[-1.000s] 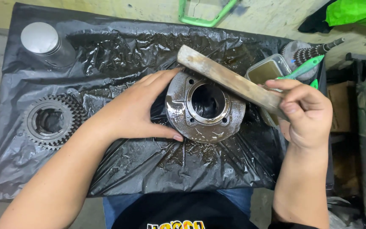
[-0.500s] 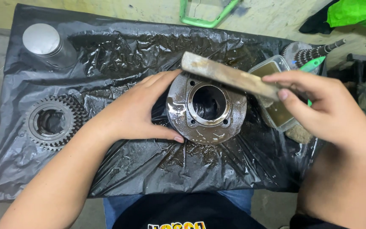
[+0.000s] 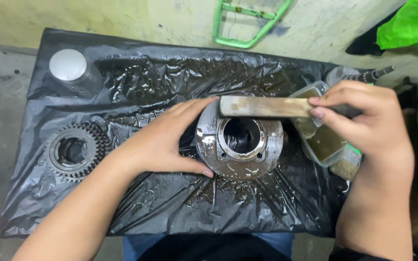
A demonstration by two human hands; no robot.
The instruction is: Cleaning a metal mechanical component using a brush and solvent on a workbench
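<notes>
A round, oily metal hub with a central bore [image 3: 240, 142] lies on black plastic sheeting [image 3: 160, 208]. My left hand [image 3: 165, 140] rests against its left side, thumb along the lower edge and fingers over the top. My right hand [image 3: 364, 121] grips the right end of a flat, worn, pale bar [image 3: 262, 106], which lies nearly level across the hub's upper rim.
A toothed gear [image 3: 76, 150] lies at the left of the sheet and a grey metal cylinder [image 3: 71, 67] at the far left. A clear tub of brownish liquid [image 3: 322, 140] sits right of the hub. A green frame [image 3: 247, 24] leans on the wall; green cloth [image 3: 410, 24] is at upper right.
My right hand has turned the bar from a slant running down to the right to nearly level across the hub's top. My left hand has stayed on the hub.
</notes>
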